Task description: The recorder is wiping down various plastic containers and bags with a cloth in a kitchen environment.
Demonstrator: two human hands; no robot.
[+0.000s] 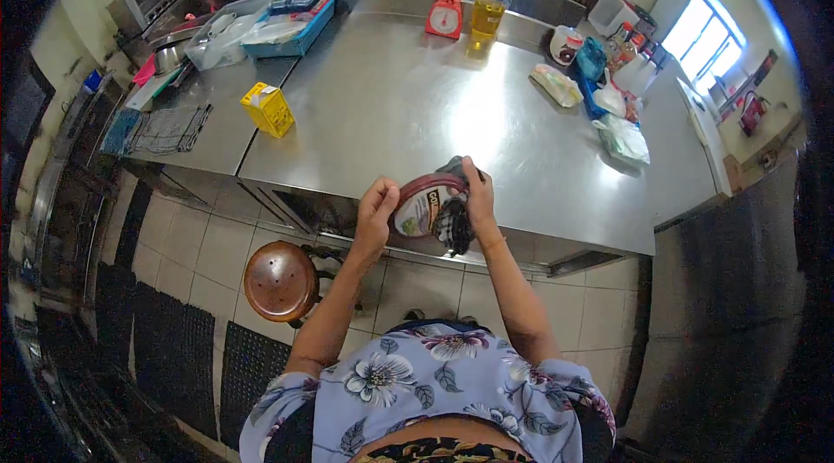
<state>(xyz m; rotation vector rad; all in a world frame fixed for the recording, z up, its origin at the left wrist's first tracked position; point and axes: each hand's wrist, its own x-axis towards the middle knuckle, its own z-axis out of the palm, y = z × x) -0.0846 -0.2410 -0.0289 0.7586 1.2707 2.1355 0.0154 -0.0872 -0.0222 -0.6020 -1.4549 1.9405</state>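
Note:
In front of my waist, at the near edge of the steel table (pixel 365 105), I hold a tilted plastic tub (pixel 414 212) with a dark red rim and a printed label. My left hand (pixel 374 212) grips its left side, thumb towards the rim. On the other side, my right hand (pixel 481 202) presses a dark checked cloth (pixel 454 228) against the tub. Part of the cloth hangs over the label, and the fingers behind the tub are hidden.
A yellow carton (pixel 268 110) and a folded checked cloth (pixel 171 129) lie left. Farther back stand a blue basket (pixel 319 26), a red kitchen scale (pixel 445 15) and a jug of yellow liquid (pixel 488 13). Bagged goods (pixel 622 137) line the right. A round brown stool (pixel 280 280) is below.

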